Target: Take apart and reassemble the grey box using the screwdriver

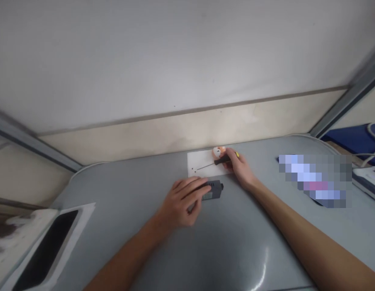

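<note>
My right hand (237,165) is closed round the black handle of a screwdriver (221,160). Its thin shaft points left over a white sheet of paper (202,158), the tip close to two small dark bits, perhaps screws (193,170). A small orange and white figurine (218,152) stands at the back of the sheet, beside my right fingers. Nearer to me, my left hand (185,198) is closed on a dark grey box-shaped device (216,190) with vent slots and a greenish label. My fingers cover the device's left part.
The grey table (135,182) ends at a wall behind the paper. A black flat object (49,248) lies on white material at the left. On the right are a blurred-out item (314,182), a white and dark device (369,180) and cables (373,135).
</note>
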Available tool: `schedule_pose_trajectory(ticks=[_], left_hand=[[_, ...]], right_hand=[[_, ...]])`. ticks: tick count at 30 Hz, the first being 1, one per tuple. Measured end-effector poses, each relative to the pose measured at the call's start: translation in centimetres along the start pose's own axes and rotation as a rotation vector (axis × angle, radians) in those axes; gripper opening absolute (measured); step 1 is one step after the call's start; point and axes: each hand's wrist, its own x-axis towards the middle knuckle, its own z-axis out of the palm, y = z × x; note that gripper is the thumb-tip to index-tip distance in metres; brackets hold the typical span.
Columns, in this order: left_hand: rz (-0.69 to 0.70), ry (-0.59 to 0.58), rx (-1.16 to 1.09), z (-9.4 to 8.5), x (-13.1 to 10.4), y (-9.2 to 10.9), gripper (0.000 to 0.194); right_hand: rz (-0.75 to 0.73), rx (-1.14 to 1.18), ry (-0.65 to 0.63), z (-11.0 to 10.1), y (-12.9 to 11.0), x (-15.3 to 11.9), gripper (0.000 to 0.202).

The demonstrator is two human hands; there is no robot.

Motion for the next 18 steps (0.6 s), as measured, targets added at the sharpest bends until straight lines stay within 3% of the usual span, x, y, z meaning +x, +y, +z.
schedule_pose_trajectory(ticks=[6, 10, 14, 18], left_hand=[[-0.168, -0.033, -0.256, -1.1, 0.0, -1.7, 0.036], [-0.329, -0.025, -0.384, -0.6, 0.0, -1.5, 0.021], [-0.590, -0.114, -0.442, 0.1, 0.0, -1.1, 0.019], [-0.683, -0.148, -0.430, 0.5, 0.2, -1.4, 0.021]], right_hand=[[-0.014, -0.041, -0.061, -0.1, -0.3, -0.3, 0.045], [-0.010, -0.034, -0.074, -0.1, -0.3, -0.3, 0.046], [0.037, 0.011, -0.034, -0.3, -0.1, 0.1, 0.045], [0.090, 0.058, 0.033, -0.5, -0.1, 0.4, 0.044]])
